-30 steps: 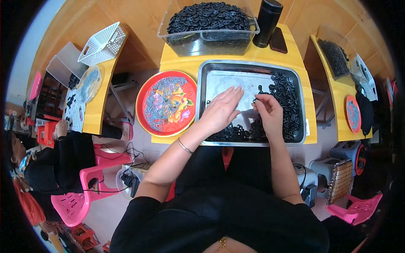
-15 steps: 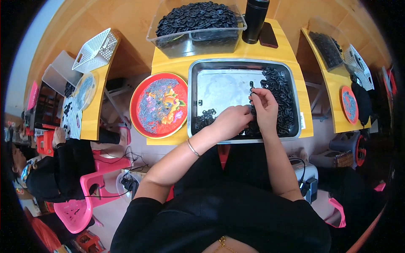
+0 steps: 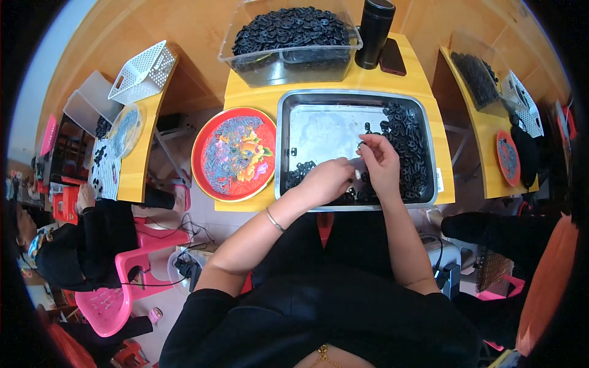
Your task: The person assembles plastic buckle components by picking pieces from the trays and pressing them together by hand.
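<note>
Both my hands are over a shallow metal tray (image 3: 319,122) of small black plastic pieces. My right hand (image 3: 383,165) is closed, pinching a small black piece (image 3: 361,145) between thumb and fingertips. Beside it, a little lower, my left hand (image 3: 331,179) is closed with its fingers curled. A small pale spot shows at its fingertips, too small to make out. A dense heap of black pieces (image 3: 410,153) fills the tray's right side. A smaller pile (image 3: 299,173) lies at its lower left, partly behind my left hand.
Left of the tray, a red flowered plate (image 3: 197,150) holds many thin grey metal pieces. A clear bin (image 3: 294,75) heaped with black pieces stands behind, by a black flask (image 3: 374,34) and a phone (image 3: 392,57). A co-worker (image 3: 86,245) sits at the left table.
My right hand has shifted slightly left with its fingertips closer together. My left hand has moved a little left and down. At the right, another person's leg has come further into view.
</note>
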Action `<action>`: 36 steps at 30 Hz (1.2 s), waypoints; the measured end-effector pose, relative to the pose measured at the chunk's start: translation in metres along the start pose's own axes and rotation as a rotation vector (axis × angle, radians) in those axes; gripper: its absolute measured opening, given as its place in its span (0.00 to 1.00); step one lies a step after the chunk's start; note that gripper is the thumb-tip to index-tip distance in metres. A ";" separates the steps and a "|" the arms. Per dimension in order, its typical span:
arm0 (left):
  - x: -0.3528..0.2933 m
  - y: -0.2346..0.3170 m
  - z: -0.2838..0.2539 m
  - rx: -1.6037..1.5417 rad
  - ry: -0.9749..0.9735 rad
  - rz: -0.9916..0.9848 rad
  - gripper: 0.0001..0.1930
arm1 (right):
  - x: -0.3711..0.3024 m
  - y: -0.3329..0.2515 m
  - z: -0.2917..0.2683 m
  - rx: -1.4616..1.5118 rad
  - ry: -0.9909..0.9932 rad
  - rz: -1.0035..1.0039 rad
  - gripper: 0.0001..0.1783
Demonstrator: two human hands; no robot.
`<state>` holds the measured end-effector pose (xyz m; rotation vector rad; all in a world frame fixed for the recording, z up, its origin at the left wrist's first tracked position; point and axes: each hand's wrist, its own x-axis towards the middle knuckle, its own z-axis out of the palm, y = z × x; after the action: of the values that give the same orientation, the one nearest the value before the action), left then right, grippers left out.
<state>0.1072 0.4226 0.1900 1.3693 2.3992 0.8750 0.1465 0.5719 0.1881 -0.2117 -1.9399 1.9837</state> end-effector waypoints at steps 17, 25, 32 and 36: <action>-0.037 -0.030 -0.014 -1.599 0.432 -0.359 0.12 | -0.015 -0.008 0.036 -0.175 -0.177 -0.036 0.08; -0.038 -0.031 -0.010 -1.581 0.452 -0.364 0.11 | -0.015 -0.005 0.034 -0.169 -0.214 0.018 0.08; -0.038 -0.030 -0.011 -1.491 0.477 -0.344 0.12 | -0.015 -0.004 0.034 -0.126 -0.228 0.106 0.07; -0.039 -0.030 -0.009 -1.442 0.481 -0.324 0.12 | -0.014 -0.003 0.031 -0.023 -0.227 0.211 0.09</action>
<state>0.1023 0.3749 0.1755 0.1901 1.3185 2.2572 0.1491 0.5379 0.1902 -0.2129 -2.1591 2.2044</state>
